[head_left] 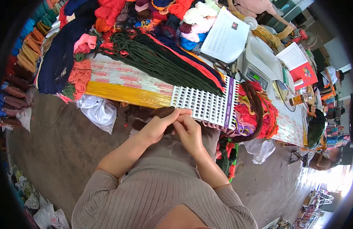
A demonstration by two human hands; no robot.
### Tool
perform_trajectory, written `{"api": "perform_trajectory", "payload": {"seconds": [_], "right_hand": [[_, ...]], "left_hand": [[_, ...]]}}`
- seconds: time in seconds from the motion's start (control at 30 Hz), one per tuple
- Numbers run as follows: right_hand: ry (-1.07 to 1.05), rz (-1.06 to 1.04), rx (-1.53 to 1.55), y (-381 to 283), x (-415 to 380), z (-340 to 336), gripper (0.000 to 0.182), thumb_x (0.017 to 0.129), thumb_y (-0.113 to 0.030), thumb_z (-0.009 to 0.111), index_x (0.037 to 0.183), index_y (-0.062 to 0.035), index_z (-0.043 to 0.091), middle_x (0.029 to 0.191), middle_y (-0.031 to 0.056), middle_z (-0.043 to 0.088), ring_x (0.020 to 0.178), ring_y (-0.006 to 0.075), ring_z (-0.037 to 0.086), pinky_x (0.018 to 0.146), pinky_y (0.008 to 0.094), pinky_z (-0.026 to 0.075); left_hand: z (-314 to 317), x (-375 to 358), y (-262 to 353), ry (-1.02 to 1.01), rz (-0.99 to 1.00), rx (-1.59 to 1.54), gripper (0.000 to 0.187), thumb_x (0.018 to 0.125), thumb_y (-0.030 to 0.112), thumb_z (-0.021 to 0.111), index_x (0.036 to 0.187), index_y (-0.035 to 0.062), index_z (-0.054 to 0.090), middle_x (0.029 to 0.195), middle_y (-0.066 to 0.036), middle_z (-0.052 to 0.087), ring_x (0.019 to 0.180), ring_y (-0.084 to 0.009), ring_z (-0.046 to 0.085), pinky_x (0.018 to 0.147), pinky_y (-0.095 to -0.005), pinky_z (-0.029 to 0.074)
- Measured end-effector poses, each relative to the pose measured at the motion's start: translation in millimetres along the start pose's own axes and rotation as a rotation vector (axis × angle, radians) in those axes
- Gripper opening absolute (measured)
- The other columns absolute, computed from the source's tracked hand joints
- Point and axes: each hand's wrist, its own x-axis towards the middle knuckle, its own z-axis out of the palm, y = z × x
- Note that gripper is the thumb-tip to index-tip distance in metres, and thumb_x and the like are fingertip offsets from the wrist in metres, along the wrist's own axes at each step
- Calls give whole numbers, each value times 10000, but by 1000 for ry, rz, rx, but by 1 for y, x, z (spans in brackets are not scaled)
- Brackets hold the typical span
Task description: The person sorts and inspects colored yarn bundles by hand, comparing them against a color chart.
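My left hand (158, 128) is closed at the near edge of the table, with a bundle of dark brown yarn (163, 111) in its grip. My right hand (189, 133) meets it, thumb and fingers pinched together; whatever is between those fingertips is too small to make out. Just beyond them lies a white punched card (201, 105) with rows of holes and a purple printed strip. Dark green yarn strands (149, 63) stretch from its far edge, beside coral yarn (191, 63). Multicoloured yarn (268, 114) bunches at its right end.
Yarn skeins (109, 13) pile along the table's back. A printed sheet (226, 36), a digital scale (256, 78) and a glass jar (298, 100) stand to the right. White plastic bags (98, 112) hang below the table edge. Other people are in the background.
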Motion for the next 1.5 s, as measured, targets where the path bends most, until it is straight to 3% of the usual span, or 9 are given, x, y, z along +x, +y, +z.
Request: {"api": "perform_trajectory", "payload": {"seconds": [0.17, 0.37, 0.43, 0.57, 0.63, 0.77, 0.9, 1.0, 1.5], "right_hand": [[44, 175, 156, 0, -2, -8, 62, 884, -44, 552, 894, 16, 542, 724, 26, 547, 617, 77, 533, 543, 222, 438], [34, 100, 98, 5, -1, -6, 76, 893, -70, 553, 882, 5, 549, 740, 19, 549, 618, 73, 523, 551, 202, 420], [36, 166, 174, -1, -1, -13, 74, 898, -65, 543, 877, 5, 544, 738, 23, 547, 616, 74, 518, 552, 203, 418], [23, 168, 458, 4, -1, -22, 126, 940, -123, 484, 920, -4, 519, 789, 45, 575, 679, 95, 548, 627, 213, 437], [23, 259, 653, -2, -1, -22, 135, 947, -138, 468, 929, -8, 501, 872, 90, 603, 685, 122, 575, 629, 228, 445], [-27, 260, 693, 1, -1, -24, 182, 972, -192, 409, 918, -26, 458, 869, 128, 605, 623, 157, 590, 593, 237, 443], [19, 267, 652, 3, -2, -24, 198, 978, -207, 389, 904, -31, 443, 790, 118, 595, 570, 157, 578, 562, 238, 438], [46, 266, 590, 1, -2, -23, 208, 981, -215, 381, 889, -36, 433, 727, 105, 580, 540, 155, 568, 537, 237, 431], [118, 222, 463, -1, -5, -17, 249, 996, -246, 302, 894, -38, 392, 596, 135, 536, 402, 183, 500, 402, 248, 418]], "left_hand": [[1, 5, 4, -33, -126, -226, 460, 972, 390, 358, 1233, 51, 529, 1051, 0, 569, 864, -86, 510, 658, -231, 408], [8, 5, 4, 52, -122, -176, 489, 966, 410, 356, 1238, 37, 518, 1047, -16, 576, 839, -102, 523, 663, -234, 416], [1, 7, 3, -94, -114, -319, 527, 960, 421, 345, 1269, 12, 470, 1233, -68, 518, 1024, -152, 518, 751, -284, 442], [-3, 14, 5, -33, -48, -458, 516, 962, 394, 346, 1261, -11, 460, 1247, -117, 512, 1154, -220, 483, 964, -361, 400], [-5, 16, 8, -9, -19, -442, 506, 964, 383, 349, 1257, -15, 460, 1247, -137, 509, 1161, -229, 478, 966, -360, 397], [-7, 13, 20, 31, 20, -398, 476, 967, 365, 354, 1238, -8, 474, 1174, -149, 541, 1087, -227, 527, 893, -382, 459], [-8, 10, 26, 143, 28, -248, 449, 963, 359, 382, 1179, -7, 526, 954, -94, 590, 765, -137, 571, 623, -261, 504], [-14, 11, 21, 109, 76, -203, 438, 967, 374, 375, 1163, 23, 548, 883, -49, 554, 686, -68, 519, 536, -208, 458], [-8, 6, 27, 185, 33, -188, 421, 964, 400, 367, 1113, 68, 579, 810, -24, 590, 730, -84, 533, 551, -200, 411]]}}
